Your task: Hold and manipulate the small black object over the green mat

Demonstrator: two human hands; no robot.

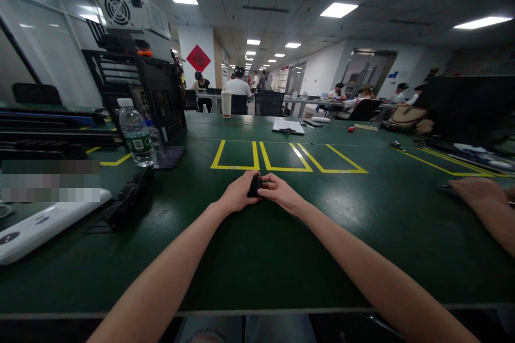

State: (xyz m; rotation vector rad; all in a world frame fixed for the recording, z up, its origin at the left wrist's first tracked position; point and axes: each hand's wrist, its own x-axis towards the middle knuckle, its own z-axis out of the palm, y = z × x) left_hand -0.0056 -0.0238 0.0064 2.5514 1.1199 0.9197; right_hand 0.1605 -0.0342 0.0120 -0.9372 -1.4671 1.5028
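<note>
Both my arms reach forward over a dark green table (249,257). My left hand (238,193) and my right hand (278,192) meet in the middle, fingers curled round a small black object (254,186) held between them just above the tabletop. Its shape is mostly hidden by my fingers. Just beyond the hands lie three yellow taped rectangles (281,156) on the table.
A water bottle (135,134) and a black computer case (153,91) stand at the left, with a black device (129,201) and a white flat device (44,228) nearer. Another person's hand (480,195) rests at the right edge. Papers (288,126) and a white cup (226,103) lie farther back; people sit beyond.
</note>
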